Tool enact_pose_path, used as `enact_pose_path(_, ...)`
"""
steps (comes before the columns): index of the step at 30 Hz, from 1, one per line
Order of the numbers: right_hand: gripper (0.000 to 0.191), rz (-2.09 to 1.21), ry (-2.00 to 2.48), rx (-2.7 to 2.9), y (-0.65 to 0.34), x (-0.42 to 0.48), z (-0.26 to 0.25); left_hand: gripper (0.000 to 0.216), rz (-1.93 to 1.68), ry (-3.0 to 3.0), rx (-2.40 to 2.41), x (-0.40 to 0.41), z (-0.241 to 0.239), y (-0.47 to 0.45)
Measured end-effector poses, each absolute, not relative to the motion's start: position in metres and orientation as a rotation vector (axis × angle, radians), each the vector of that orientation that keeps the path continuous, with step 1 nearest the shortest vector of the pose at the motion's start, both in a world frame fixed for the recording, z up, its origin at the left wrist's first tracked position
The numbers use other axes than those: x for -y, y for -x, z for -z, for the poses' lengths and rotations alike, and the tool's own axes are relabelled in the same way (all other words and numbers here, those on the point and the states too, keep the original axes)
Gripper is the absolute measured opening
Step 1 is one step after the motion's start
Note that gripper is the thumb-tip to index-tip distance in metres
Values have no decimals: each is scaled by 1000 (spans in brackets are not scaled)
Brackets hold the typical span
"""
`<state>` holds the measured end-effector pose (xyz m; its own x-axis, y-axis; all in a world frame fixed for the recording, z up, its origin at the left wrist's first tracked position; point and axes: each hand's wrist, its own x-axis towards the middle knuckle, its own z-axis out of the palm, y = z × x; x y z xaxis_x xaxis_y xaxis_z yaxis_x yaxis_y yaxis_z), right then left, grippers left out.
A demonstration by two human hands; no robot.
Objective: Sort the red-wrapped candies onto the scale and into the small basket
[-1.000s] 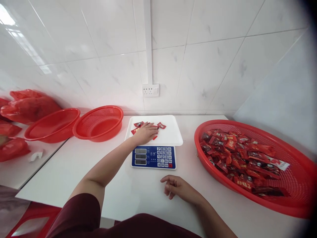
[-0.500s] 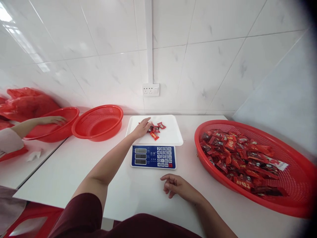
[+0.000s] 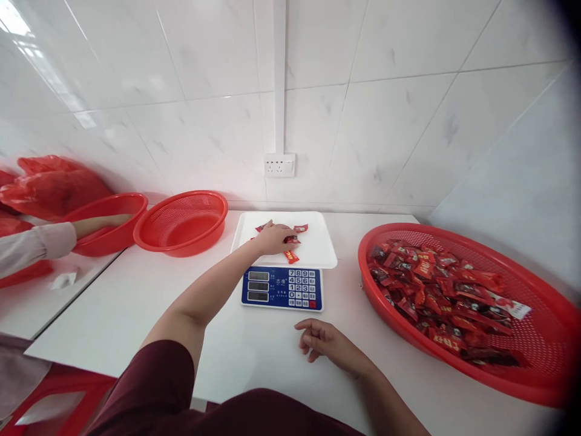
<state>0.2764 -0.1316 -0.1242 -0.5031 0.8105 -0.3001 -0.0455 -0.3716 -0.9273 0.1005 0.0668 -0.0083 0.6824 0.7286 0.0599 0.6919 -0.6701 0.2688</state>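
Observation:
In the head view, my left hand (image 3: 274, 238) reaches over the white tray (image 3: 318, 251) of a digital scale, its fingers curled down around small red-wrapped snack packets (image 3: 293, 240). The palm hides part of the pile. Another red packet (image 3: 291, 257) lies just in front of the hand, and one more sits behind it. The blue keypad panel (image 3: 281, 287) of the scale faces me; its display digits are too faint to read. My right hand (image 3: 327, 344) hovers low at or just above the table before the scale, empty, with fingers loosely bent and apart.
A large red basket (image 3: 367, 284) heaped with red packets stands on the right. To the left is a red perforated basket (image 3: 181, 245); beyond it a co-worker's arm (image 3: 49, 242) reaches into another red basket (image 3: 140, 212). A socket (image 3: 280, 165) is on the tiled wall.
My left hand has shifted right across the tray, and its fingers have curled over the packets. The co-worker's hand has gone deeper into the basket. My right hand has hardly moved.

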Motion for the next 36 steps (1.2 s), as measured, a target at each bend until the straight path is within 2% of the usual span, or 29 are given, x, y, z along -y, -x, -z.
enact_pose_path(3,37,-1940,1059,1269,-277,131,126,35,-459,-2524,-1149,-65,1,-76)
enact_pose_path(6,38,-1950,1059,1273,-277,130,127,32,-614,-2309,-1361,-63,-3,-44)
enact_pose_path(11,38,-1973,1068,1275,-277,129,128,20,-511,-2265,-1602,-52,6,-11)
enact_pose_path(19,37,-1989,1043,1204,-280,130,129,34,-450,-2348,-1692,-39,16,-32)
enact_pose_path(25,35,-1974,1057,1194,-281,130,130,26,-337,-2552,-1622,-43,12,-38)
enact_pose_path(28,35,-1974,1060,1196,-281,129,131,30,-435,-2514,-1636,-43,10,-33)
enact_pose_path(31,35,-1978,1060,1200,-281,129,132,32,-709,-2247,-1598,-38,7,-25)
enact_pose_path(36,36,-1991,1054,1199,-282,130,134,30,-1015,-1299,-1153,-19,-3,-20)
